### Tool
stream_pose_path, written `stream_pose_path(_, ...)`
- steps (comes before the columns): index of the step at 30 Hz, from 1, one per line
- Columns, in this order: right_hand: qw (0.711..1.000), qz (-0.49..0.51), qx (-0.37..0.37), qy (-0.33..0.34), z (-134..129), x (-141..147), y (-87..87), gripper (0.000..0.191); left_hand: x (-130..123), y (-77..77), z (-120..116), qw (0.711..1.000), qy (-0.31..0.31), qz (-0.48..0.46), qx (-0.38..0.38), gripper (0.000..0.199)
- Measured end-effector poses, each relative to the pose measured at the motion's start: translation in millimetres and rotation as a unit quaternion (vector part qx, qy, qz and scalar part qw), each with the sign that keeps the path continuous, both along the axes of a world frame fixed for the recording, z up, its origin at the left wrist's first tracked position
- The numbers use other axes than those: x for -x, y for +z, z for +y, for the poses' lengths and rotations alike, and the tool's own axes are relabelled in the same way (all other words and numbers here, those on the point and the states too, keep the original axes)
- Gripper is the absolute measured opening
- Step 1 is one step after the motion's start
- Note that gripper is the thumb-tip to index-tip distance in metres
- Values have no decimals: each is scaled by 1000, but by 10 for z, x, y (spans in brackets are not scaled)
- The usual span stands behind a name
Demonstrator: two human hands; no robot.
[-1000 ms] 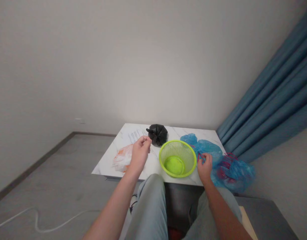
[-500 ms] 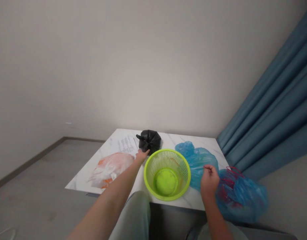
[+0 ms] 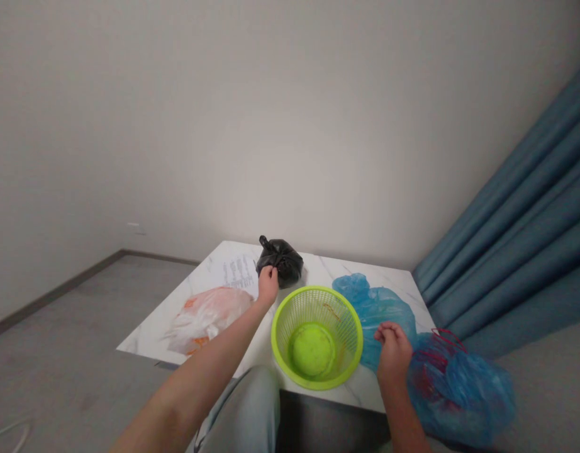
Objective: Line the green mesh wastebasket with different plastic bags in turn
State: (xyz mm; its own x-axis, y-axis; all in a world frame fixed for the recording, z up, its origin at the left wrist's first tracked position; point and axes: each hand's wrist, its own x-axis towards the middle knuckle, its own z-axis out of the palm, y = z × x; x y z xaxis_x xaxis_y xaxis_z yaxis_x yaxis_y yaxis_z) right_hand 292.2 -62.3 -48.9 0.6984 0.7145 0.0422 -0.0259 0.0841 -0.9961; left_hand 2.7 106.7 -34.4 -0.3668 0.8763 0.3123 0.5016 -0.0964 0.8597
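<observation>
My left hand (image 3: 268, 284) is closed in a pinch on the black plastic bag (image 3: 290, 267), at its gathered front. The bag sits at the back of the table, with a knotted tip pointing up at its left. My right hand (image 3: 394, 353) hovers over the front of a blue plastic bag (image 3: 387, 308), fingers curled together and nothing visible in them. Between my two arms stands a lime-green plastic basket (image 3: 275, 352) with perforated sides. Its bottom shows no contents, and neither hand touches it.
A white and orange plastic bag (image 3: 209, 314) lies at the table's left, beside a printed sheet (image 3: 240, 272). Another blue bag with red ties (image 3: 469, 390) is at the right edge. A blue curtain (image 3: 521, 264) hangs beyond the marble-patterned table (image 3: 148, 336).
My left fingers have closed on the black bag and pulled its front up slightly, tilting its knotted tip upward. My right hand has shifted slightly left. The view has tilted slightly.
</observation>
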Motion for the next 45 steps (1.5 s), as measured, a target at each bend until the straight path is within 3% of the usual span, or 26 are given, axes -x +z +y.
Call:
stream_pose_path(3,996,50,-40,61,22,157,59,13,18,267,-248,997,-8,31,-77,20)
stream_pose_path(5,988,74,-64,121,34,283,127,23,-45,496,-548,975,-57,116,-182,15)
stream_pose_path(7,974,102,-87,185,35,413,194,42,-165,708,-924,953,-98,160,-238,10)
stream_pose_path(11,926,191,-134,296,-15,621,288,78,-494,904,-1628,945,-165,145,-244,9)
stream_pose_path(13,912,212,-144,322,-61,656,315,85,-646,870,-1847,942,-216,134,-218,10)
stream_pose_path(16,933,172,-119,294,-107,612,334,87,-785,714,-1993,941,-278,114,-156,14)
stream_pose_path(20,955,-1,-79,286,-93,539,317,119,-784,442,-2045,931,-345,113,25,17)
stream_pose_path(22,944,-108,-70,303,-81,562,289,134,-747,319,-2074,909,-377,136,117,20)
stream_pose_path(25,917,-242,-41,315,-66,627,234,136,-703,189,-2102,881,-399,166,195,21)
stream_pose_path(29,883,-315,-16,348,31,663,182,120,-691,144,-2035,854,-441,179,209,19)
stream_pose_path(33,864,-348,-2,363,228,673,125,101,-683,209,-1974,852,-468,192,137,21)
stream_pose_path(35,862,-354,10,363,310,677,81,81,-642,265,-1996,863,-459,180,109,20)
stream_pose_path(37,871,-347,14,348,355,666,34,61,-553,317,-2027,895,-414,140,92,18)
stream_pose_path(40,898,-313,5,310,359,621,-33,43,-331,318,-1998,963,-265,45,32,18)
stream_pose_path(43,923,-294,32,245,331,584,-108,35,-103,132,-1850,998,-56,-1,1,12)
stream_pose_path(45,935,-288,51,199,316,586,-166,41,-28,-77,-1740,998,-13,-33,43,37)
